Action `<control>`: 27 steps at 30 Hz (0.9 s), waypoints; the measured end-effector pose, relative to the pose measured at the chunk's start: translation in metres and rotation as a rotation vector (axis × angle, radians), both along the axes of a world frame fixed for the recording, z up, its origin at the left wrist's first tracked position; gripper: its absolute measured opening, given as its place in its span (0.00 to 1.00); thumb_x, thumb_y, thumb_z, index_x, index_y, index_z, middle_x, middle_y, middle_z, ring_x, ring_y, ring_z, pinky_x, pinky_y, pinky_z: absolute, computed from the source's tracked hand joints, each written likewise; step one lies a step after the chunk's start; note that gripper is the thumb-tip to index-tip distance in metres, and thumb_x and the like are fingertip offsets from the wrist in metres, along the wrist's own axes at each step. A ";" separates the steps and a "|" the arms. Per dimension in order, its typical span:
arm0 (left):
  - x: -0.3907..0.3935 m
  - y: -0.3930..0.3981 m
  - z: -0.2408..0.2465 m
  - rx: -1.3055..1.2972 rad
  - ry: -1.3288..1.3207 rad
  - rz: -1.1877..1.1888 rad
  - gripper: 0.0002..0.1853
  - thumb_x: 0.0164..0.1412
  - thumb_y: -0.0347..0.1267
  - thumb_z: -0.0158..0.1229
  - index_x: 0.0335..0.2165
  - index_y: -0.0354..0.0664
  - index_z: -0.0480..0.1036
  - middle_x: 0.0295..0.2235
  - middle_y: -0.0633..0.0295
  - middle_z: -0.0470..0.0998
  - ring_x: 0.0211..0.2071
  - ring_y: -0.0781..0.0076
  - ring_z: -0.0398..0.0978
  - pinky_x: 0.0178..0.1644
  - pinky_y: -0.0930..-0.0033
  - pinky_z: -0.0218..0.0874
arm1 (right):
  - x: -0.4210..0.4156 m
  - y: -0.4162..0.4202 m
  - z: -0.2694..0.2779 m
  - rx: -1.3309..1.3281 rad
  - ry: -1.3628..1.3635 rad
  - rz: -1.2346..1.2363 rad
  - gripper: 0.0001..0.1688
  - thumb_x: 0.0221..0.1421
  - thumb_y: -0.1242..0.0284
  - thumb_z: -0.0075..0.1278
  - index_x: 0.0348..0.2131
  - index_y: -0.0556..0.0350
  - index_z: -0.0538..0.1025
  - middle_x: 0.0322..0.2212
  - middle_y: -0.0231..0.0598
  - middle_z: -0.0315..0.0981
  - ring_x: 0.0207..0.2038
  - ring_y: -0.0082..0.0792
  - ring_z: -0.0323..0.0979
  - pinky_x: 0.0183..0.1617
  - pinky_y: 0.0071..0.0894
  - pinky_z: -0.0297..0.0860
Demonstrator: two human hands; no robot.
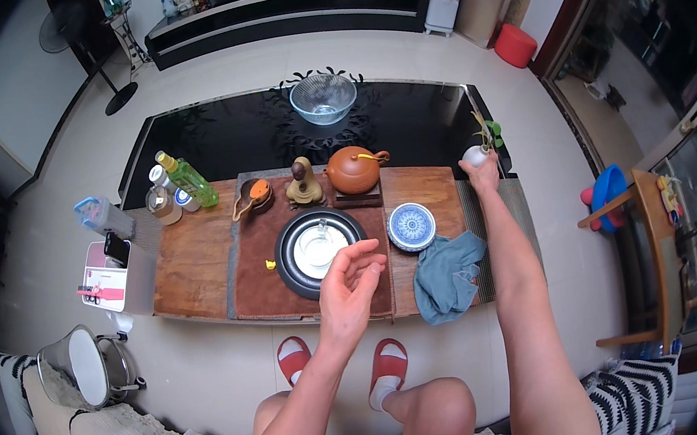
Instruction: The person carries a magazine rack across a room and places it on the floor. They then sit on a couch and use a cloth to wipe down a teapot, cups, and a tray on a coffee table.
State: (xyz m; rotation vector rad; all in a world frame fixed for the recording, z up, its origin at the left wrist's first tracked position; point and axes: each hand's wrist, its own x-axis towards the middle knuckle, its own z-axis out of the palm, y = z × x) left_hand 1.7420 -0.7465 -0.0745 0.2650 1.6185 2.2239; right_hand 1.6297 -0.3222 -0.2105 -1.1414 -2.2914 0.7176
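My right hand is stretched out to the far right of the coffee table, gripping a small white vase with a green plant in it. My left hand hangs over the near part of the brown cloth mat, fingers apart and slightly curled, holding nothing. Just beyond it a round black tray carries a white plate and a clear glass cup. To the right of the tray stand a blue-and-white porcelain bowl and a crumpled teal cloth.
Along the mat's back are a clay teapot, a small figurine and a wooden scoop. A glass bowl stands on the black tabletop. Bottles and a white storage box line the left side.
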 end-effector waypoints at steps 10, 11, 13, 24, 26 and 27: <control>-0.005 -0.022 0.003 0.038 0.025 0.082 0.16 0.66 0.25 0.51 0.52 0.36 0.68 0.41 0.57 0.78 0.44 0.75 0.74 0.52 0.73 0.63 | 0.086 -0.118 0.078 -0.236 0.250 0.487 0.54 0.44 0.59 0.66 0.63 0.57 0.57 0.58 0.54 0.62 0.57 0.47 0.66 0.61 0.43 0.63; -0.004 -0.024 0.004 0.043 0.024 0.086 0.16 0.66 0.25 0.51 0.52 0.36 0.68 0.41 0.57 0.78 0.44 0.75 0.75 0.52 0.73 0.63 | 0.093 -0.138 0.091 -0.267 0.201 0.654 0.55 0.43 0.58 0.67 0.63 0.55 0.57 0.59 0.54 0.61 0.58 0.49 0.64 0.62 0.46 0.62; -0.005 -0.024 0.005 0.062 0.025 0.090 0.16 0.66 0.25 0.51 0.52 0.36 0.68 0.41 0.57 0.78 0.44 0.75 0.75 0.52 0.73 0.63 | 0.098 -0.157 0.097 0.055 -0.066 0.892 0.62 0.38 0.55 0.69 0.66 0.51 0.54 0.63 0.53 0.56 0.63 0.51 0.58 0.64 0.52 0.59; -0.017 -0.043 0.009 0.132 0.035 0.181 0.14 0.66 0.26 0.51 0.50 0.36 0.69 0.40 0.57 0.79 0.42 0.75 0.77 0.48 0.75 0.65 | 0.090 -0.201 0.091 0.248 -0.337 0.939 0.58 0.36 0.66 0.68 0.64 0.47 0.56 0.55 0.52 0.59 0.58 0.56 0.59 0.63 0.48 0.61; -0.019 -0.045 0.010 0.133 0.026 0.177 0.14 0.66 0.26 0.51 0.50 0.36 0.69 0.40 0.57 0.80 0.42 0.75 0.77 0.48 0.75 0.65 | 0.090 -0.195 0.087 0.230 -0.287 0.911 0.58 0.36 0.66 0.68 0.64 0.49 0.57 0.54 0.53 0.59 0.58 0.57 0.59 0.63 0.47 0.61; -0.019 -0.046 0.012 0.133 0.018 0.177 0.14 0.66 0.26 0.51 0.50 0.36 0.69 0.40 0.57 0.80 0.42 0.75 0.77 0.48 0.75 0.65 | 0.087 -0.194 0.088 0.217 -0.268 0.917 0.58 0.36 0.65 0.69 0.63 0.51 0.57 0.54 0.53 0.59 0.58 0.58 0.59 0.63 0.47 0.60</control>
